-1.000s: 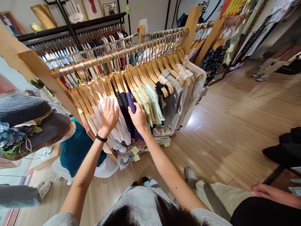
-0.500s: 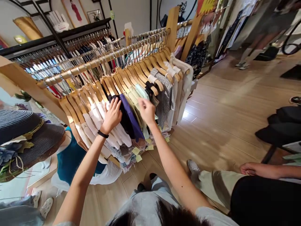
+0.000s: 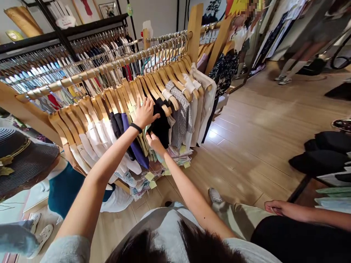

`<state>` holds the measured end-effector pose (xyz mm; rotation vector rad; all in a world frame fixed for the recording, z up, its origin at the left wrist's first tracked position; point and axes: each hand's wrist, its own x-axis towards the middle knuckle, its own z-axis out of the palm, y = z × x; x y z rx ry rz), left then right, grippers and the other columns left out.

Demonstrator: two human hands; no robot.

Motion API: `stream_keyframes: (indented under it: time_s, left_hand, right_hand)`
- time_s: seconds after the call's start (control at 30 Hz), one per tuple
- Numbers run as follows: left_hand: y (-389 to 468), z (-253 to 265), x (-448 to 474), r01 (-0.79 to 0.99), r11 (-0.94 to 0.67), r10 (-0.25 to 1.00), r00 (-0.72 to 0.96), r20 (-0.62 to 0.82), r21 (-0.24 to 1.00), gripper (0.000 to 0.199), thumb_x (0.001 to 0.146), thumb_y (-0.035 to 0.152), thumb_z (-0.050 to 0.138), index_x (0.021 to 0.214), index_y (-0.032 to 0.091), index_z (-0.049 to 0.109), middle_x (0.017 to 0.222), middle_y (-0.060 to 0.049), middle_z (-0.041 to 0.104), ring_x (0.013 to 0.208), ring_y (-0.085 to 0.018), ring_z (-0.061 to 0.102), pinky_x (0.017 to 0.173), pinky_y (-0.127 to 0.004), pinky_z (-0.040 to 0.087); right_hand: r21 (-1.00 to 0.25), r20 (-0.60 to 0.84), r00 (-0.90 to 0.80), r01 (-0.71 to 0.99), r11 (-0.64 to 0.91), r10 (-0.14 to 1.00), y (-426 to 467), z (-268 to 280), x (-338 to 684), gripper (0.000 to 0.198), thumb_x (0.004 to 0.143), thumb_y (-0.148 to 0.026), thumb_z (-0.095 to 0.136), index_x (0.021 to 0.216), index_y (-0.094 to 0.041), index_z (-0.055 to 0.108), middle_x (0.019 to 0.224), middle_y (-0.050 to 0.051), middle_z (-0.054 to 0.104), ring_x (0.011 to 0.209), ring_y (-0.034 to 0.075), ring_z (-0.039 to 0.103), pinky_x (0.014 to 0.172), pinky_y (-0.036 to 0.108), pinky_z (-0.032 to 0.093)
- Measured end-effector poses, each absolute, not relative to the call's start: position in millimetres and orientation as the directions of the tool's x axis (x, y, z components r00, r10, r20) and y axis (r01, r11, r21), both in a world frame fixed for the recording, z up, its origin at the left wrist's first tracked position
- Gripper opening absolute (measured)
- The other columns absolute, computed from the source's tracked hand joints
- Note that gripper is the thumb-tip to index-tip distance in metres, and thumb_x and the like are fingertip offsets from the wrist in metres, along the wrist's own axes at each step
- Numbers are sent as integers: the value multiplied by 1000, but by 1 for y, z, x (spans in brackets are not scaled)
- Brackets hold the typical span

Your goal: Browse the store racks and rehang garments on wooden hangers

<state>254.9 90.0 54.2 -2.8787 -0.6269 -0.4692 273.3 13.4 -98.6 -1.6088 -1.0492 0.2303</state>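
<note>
Grey sleeve [image 3: 68, 250] closest to me on the feed; right hand [image 3: 156, 143] curled, pinching the edge of a mint-green garment [image 3: 146, 129]; left hand [image 3: 145, 114] just above, fingers spread over the garment tops, not gripping. I see the mint piece hanging between a yellow-green garment [image 3: 143, 144] and a black garment [image 3: 161, 128] under the wooden rail [image 3: 95, 71]; farther off, a black shelf [image 3: 93, 26]
</note>
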Motion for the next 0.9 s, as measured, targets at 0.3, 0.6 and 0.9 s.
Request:
stream_keyframes:
  time_s: [0.3, 0.6, 0.9]
  left_hand:
    - [119, 48, 248, 435, -894, 401, 884, 240, -111, 79, 90, 43, 65, 157, 10, 40, 168, -19, 27, 158, -38, 19, 127, -65, 2]
    - [137, 51, 245, 394, -915, 375, 909, 180, -83, 98, 87, 54, 69, 164, 11, 26, 170, -19, 18, 159, -37, 13, 126, -63, -5]
    - [144, 49, 248, 401, -913, 387, 910, 151, -79, 105, 81, 43, 75, 165, 7, 22, 171, -21, 14, 159, -39, 9, 126, -60, -8]
  right_hand:
    - [-750, 643, 664, 648, 137, 381, -26, -48, 371, 36, 98, -41, 51, 121, -20, 67, 129, 14, 65, 127, 26, 58, 110, 45, 47]
    - [-689, 547, 489, 724, 33, 680, 86, -9, 453, 122, 44, -52, 99, 149, -17, 48, 163, 25, 26, 146, 54, 25, 115, 76, 16]
    - [-668, 545, 455, 743, 37, 704, 102, -12, 480, 120, 47, -53, 99, 148, -14, 48, 161, 26, 23, 139, 53, 37, 114, 73, 21]
